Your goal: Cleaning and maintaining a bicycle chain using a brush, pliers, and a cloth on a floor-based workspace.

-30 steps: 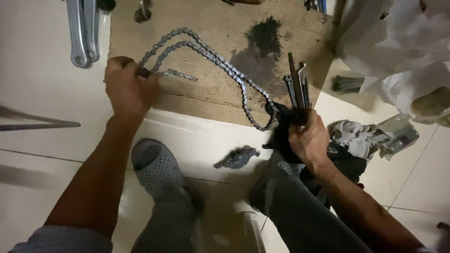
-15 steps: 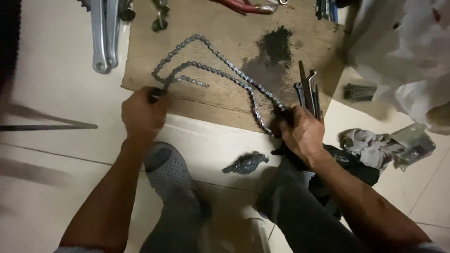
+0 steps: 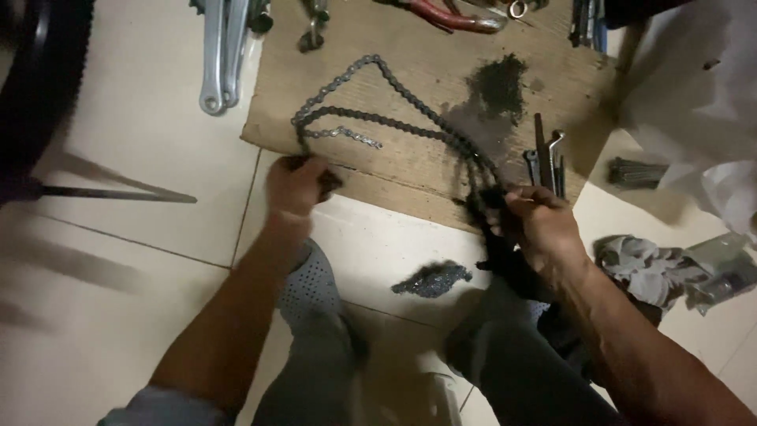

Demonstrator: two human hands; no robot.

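Head camera looked straight down on the bicycle chain (image 3: pixel 394 118), which lay in a long doubled loop across the brown cardboard sheet (image 3: pixel 426 71) on the tiled floor (image 3: pixel 134 150), its far bend up near the middle of the sheet and its two ends running back toward me. My left hand (image 3: pixel 296 185) was closed in a pinch on the near left end at the cardboard's edge, just below a short loose silver bit of chain (image 3: pixel 347 136); my right hand (image 3: pixel 544 225) was clenched around the other end together with a dark greasy rag (image 3: pixel 505 252), fingers curled tight. I judged the step to be stretching and wiping the chain, and the next move seemed to call for a steady pull from one hand while the other kept its pinch so the links would not slip or twist. Beyond the chain sat a black grease stain (image 3: pixel 497 83), some metal tools (image 3: pixel 546 158) standing just beside my right hand, silver crank arms (image 3: pixel 221 55) at the upper left, red-handled pliers (image 3: pixel 449 14) at the top and a grey cloth (image 3: pixel 643 268) to the right. Compared with half a second earlier, both hands had drawn lower and closer to my knees, and the loop looked pulled longer and narrower.
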